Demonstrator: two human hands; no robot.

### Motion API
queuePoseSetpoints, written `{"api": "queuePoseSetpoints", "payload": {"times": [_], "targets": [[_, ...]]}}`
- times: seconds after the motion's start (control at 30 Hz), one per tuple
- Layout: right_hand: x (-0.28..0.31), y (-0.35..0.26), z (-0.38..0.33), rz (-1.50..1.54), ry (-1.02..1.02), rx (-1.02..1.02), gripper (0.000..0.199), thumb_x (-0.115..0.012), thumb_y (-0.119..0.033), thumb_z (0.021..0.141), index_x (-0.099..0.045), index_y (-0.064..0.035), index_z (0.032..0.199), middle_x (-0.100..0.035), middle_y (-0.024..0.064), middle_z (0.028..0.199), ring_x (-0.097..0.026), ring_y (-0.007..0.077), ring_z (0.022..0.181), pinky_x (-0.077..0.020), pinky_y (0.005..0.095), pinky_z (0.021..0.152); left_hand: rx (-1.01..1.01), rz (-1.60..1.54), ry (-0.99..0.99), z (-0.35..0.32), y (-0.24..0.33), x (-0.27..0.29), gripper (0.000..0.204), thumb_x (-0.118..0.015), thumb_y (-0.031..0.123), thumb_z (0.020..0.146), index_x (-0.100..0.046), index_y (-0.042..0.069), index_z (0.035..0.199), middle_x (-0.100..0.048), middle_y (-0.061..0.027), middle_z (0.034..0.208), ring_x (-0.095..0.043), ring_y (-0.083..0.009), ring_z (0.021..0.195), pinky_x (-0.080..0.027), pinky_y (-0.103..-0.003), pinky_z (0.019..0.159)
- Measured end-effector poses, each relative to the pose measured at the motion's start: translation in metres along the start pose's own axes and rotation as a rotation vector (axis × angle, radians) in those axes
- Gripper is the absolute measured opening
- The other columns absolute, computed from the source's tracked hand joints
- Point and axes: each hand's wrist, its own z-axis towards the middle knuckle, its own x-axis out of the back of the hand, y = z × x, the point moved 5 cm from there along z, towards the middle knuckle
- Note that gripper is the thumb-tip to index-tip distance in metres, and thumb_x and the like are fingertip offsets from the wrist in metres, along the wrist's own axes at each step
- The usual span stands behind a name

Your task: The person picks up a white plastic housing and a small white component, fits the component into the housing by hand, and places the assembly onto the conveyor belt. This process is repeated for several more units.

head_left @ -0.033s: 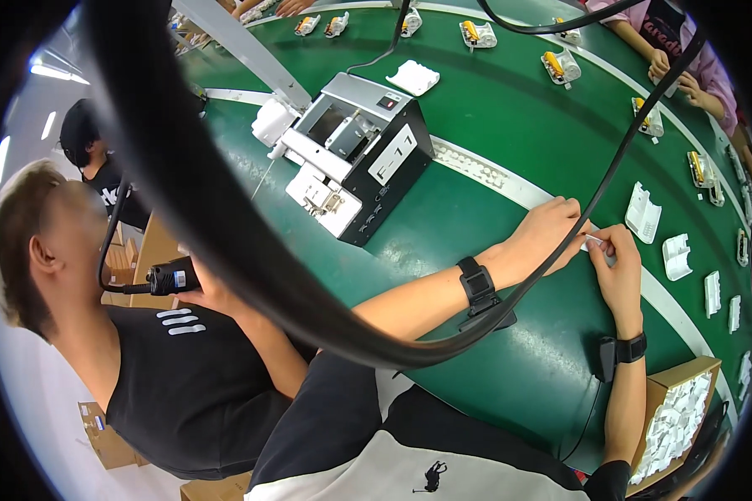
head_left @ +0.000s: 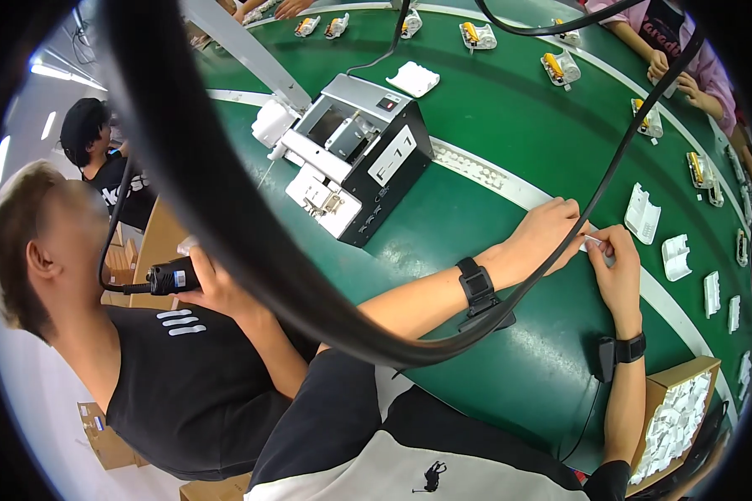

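Over the green counter (head_left: 543, 367), the right hand (head_left: 618, 259) pinches a small white piece (head_left: 591, 240), likely steadying it for the left hand (head_left: 547, 234), curled close beside it with its own grip unclear, while a cardboard box (head_left: 675, 373) heaped with loose white parts (head_left: 677, 426) sits by the right forearm (head_left: 625, 405), presumably for easy reach.

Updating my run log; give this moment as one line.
left hand: at white piece; right hand: pinching white piece; nearby: white shell; carton: white parts

My shirt (head_left: 342, 476): black, pale grey; black emblem (head_left: 433, 476), six o'clock
My left hand (head_left: 547, 240): black wristband (head_left: 476, 284)
My right hand (head_left: 619, 282): black wrist strap (head_left: 632, 347)
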Motion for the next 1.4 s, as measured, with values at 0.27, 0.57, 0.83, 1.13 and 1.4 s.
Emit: {"api": "queuePoseSetpoints", "payload": {"times": [0.27, 0.57, 0.83, 1.13, 1.4], "targets": [[0.000, 0.001, 0.002, -0.027, 0.001, -0.015, 0.010, -0.073, -0.006, 0.094, -0.066, -0.0006, 0.097, -0.046, 0.0041, 0.075, -0.043, 0.0155, 0.069, -0.0351, 0.0325, 0.062, -0.001, 0.002, -0.003, 0.000, -0.002, 0.001, 0.006, -0.072, 0.007, 0.091, -0.071, 0.003, 0.094, -0.059, -0.0117, 0.087, -0.060, -0.0328, 0.084, -0.051, -0.045, 0.074], [0.000, -0.006, 0.003, -0.157, -0.026, 0.021, 0.007, -0.072, -0.009, 0.095, -0.067, -0.0049, 0.099, -0.040, 0.0043, 0.066, -0.041, 0.0214, 0.066, -0.0345, 0.0385, 0.064, 0.029, -0.018, -0.014, 0.000, -0.002, 0.002, 0.008, -0.071, 0.008, 0.092, -0.072, 0.003, 0.098, -0.058, -0.0122, 0.088, -0.060, -0.0331, 0.084, -0.050, -0.045, 0.074], [0.001, -0.010, 0.006, -0.148, -0.031, 0.027, 0.006, -0.071, -0.009, 0.096, -0.067, -0.0060, 0.098, -0.045, 0.0045, 0.067, -0.043, 0.0230, 0.065, -0.0340, 0.0387, 0.067, 0.044, -0.045, -0.012, 0.001, -0.002, 0.003, 0.008, -0.072, 0.009, 0.093, -0.072, 0.004, 0.099, -0.059, -0.0118, 0.089, -0.061, -0.0332, 0.086, -0.051, -0.045, 0.076], [-0.001, -0.011, 0.008, -0.149, -0.035, 0.024, 0.006, -0.072, -0.009, 0.096, -0.066, -0.0062, 0.098, -0.045, 0.0040, 0.066, -0.044, 0.0229, 0.066, -0.0345, 0.0383, 0.067, 0.069, -0.044, -0.029, 0.001, -0.004, 0.005, 0.009, -0.072, 0.009, 0.093, -0.073, 0.005, 0.102, -0.059, -0.0117, 0.089, -0.060, -0.0329, 0.086, -0.051, -0.044, 0.077], [-0.001, -0.009, 0.008, -0.145, -0.044, 0.005, 0.007, -0.072, -0.009, 0.095, -0.066, -0.0063, 0.099, -0.045, 0.0038, 0.066, -0.044, 0.0229, 0.066, -0.0350, 0.0383, 0.068, 0.057, -0.046, -0.019, 0.001, -0.005, 0.005, 0.009, -0.072, 0.009, 0.093, -0.073, 0.005, 0.102, -0.059, -0.0111, 0.089, -0.060, -0.0325, 0.085, -0.051, -0.044, 0.077]]}}
